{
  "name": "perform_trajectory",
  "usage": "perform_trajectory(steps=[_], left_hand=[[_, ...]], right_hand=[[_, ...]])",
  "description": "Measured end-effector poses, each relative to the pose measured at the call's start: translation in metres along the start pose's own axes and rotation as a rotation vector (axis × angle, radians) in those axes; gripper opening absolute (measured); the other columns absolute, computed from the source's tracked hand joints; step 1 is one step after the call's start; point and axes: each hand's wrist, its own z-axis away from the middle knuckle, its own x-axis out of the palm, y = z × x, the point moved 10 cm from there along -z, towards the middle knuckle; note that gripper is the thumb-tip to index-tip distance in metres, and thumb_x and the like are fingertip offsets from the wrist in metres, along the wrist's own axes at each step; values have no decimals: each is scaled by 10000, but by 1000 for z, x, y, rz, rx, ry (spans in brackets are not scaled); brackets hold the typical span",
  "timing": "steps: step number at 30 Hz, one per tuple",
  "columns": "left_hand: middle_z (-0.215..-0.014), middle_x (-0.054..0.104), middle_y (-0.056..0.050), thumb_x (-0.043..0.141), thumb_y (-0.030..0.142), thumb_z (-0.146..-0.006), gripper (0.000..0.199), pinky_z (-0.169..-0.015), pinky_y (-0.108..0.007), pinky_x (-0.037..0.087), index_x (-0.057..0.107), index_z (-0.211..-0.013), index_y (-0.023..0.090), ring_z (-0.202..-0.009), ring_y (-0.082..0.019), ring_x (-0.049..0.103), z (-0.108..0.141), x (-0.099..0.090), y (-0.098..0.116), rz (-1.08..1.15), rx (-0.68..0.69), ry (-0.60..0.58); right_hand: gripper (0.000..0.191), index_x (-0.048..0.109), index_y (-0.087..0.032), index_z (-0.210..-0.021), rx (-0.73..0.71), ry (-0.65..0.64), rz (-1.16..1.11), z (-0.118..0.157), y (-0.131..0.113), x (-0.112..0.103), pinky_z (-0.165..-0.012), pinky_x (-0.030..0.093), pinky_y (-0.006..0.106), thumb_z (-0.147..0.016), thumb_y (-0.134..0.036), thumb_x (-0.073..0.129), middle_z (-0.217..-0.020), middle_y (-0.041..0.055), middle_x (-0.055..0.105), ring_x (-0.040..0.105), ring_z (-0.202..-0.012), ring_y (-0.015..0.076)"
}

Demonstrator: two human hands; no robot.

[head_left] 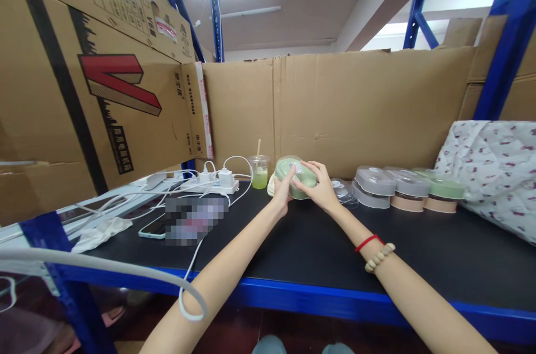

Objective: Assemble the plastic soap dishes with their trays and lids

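Between both hands is a round, pale green container with a clear lid (292, 163) and a small label on top, tilted above the black tabletop. My left hand (282, 193) grips its near left side, the thumb lying up against the lid. From the right, my right hand (321, 185) is closed around it, fingers over the top and thumb at the front. Part of a cream-coloured item (271, 185) shows behind my left hand. Just right of my right hand lies a clear lid (344, 193) on the table.
Stacked lidded containers (374, 186) in grey, peach and green stand to the right, beside a patterned white cloth (494, 170). A cup of green drink with a straw (259, 173), a power strip (209, 186) with cables and a phone (156, 228) are left. Cardboard (355, 103) walls the back.
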Motion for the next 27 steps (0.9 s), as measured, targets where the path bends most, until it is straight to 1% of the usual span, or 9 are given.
perform_trajectory(steps=[2,4,7,10,13,16,19,23,27], left_hand=[[-1016,675,-93,700,335,-695,484,-671,-284,526,552,-1130,185,-846,-199,663,-1,-6,1,-7,3,51],[-1022,676,-90,649,312,-742,417,-685,-274,528,547,-1122,176,-872,-193,662,-2,-6,1,14,9,59],[-1081,660,-66,635,293,-758,416,-689,-263,531,502,-1143,207,-893,-179,658,-3,-7,5,9,57,62],[-1149,629,-48,674,304,-732,495,-676,-254,528,460,-1175,253,-890,-167,653,-2,-7,10,-37,97,70],[-1058,645,-63,586,357,-806,385,-653,-224,515,494,-1153,217,-834,-150,650,0,2,11,-73,72,-12],[-880,630,-69,442,399,-878,349,-620,-219,508,537,-1110,156,-697,-127,625,3,1,4,-79,-21,1],[-750,587,-44,374,379,-892,359,-592,-242,504,539,-1091,130,-597,-126,593,4,-3,-8,-81,-118,32],[-723,600,-37,384,290,-863,262,-575,-226,474,567,-985,148,-567,-119,587,2,-5,-16,-135,-138,20],[-710,613,-34,401,262,-828,202,-563,-223,446,575,-863,167,-554,-118,578,2,-5,-20,-197,-140,16]], right_hand=[[645,617,-247,-1119,112,40,-74,0,10,-3,-954,447,420,-542,-515,724,-1176,83,536,580,-1052,241],[694,554,-216,-1188,307,71,-129,3,27,-5,-850,513,446,-583,-528,691,-1116,105,584,624,-956,247],[676,523,-192,-1167,593,-42,-232,14,47,8,-579,574,427,-607,-535,682,-876,76,663,666,-699,239],[553,554,-193,-1030,686,-143,-367,19,44,20,-441,556,352,-591,-484,720,-710,20,660,639,-528,191],[550,539,-205,-1009,675,-1,-458,13,39,6,-442,562,319,-547,-398,766,-744,9,670,642,-554,173],[580,506,-215,-1069,598,262,-453,4,37,-31,-479,571,309,-566,-376,746,-848,30,682,653,-641,178],[581,462,-212,-1130,492,529,-362,-2,38,-82,-538,575,315,-630,-408,683,-1003,77,660,656,-741,192],[557,362,-229,-1223,378,855,-223,-3,41,-155,-590,570,322,-757,-487,525,-1232,129,538,629,-920,214],[549,295,-226,-1267,313,1071,-27,4,37,-218,-676,559,363,-800,-442,485,-1312,146,464,587,-1031,233]])
